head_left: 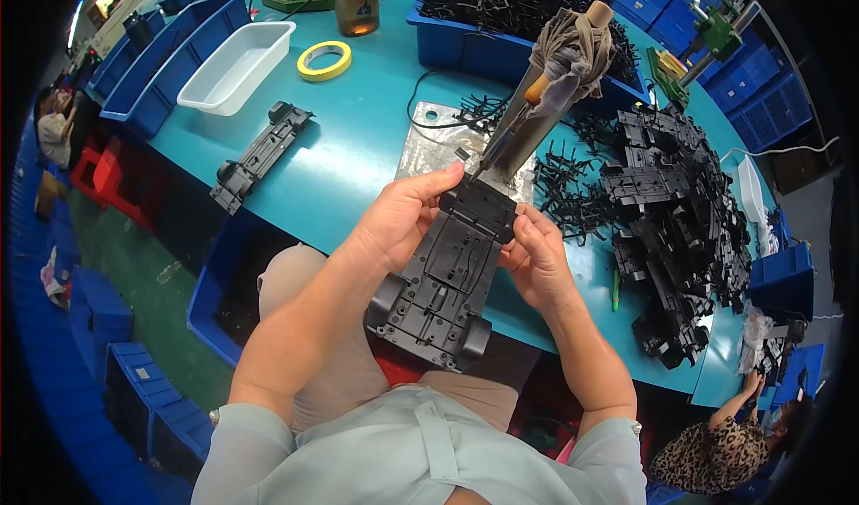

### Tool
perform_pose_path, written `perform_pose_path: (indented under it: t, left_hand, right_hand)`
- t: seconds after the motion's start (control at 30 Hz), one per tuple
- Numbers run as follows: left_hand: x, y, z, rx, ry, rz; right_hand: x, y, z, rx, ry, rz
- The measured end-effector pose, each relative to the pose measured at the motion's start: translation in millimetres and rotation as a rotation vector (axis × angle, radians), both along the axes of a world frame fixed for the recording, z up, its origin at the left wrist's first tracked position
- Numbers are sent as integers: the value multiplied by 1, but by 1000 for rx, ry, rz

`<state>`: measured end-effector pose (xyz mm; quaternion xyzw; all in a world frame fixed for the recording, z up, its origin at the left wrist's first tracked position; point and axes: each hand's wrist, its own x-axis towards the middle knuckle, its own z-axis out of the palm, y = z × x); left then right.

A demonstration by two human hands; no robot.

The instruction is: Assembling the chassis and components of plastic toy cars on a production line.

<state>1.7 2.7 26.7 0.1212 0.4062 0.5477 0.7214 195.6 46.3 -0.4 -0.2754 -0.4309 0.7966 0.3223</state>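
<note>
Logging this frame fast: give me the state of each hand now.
Left hand: closed on the black toy car chassis, fingers over its top end.
Right hand: closed on the same chassis, gripping its right edge.

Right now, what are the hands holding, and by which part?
Both hands, left hand and right hand, hold a black toy car chassis by its far end, one on each side.
</note>
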Motion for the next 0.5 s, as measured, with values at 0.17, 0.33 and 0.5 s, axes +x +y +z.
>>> perform_pose_path:
  t: [0.17, 0.33, 0.5]
  left_hand:
    - [-1, 1, 0, 1, -43, -23]
    - [0, 1, 5, -32, -92, -39]
    - [-1, 1, 0, 12, -52, -20]
  right_hand:
    - [0, -1, 1, -3, 4, 2]
    - [-1, -2, 3, -4, 10, -1]
    - [-1, -2, 1, 4, 6, -8]
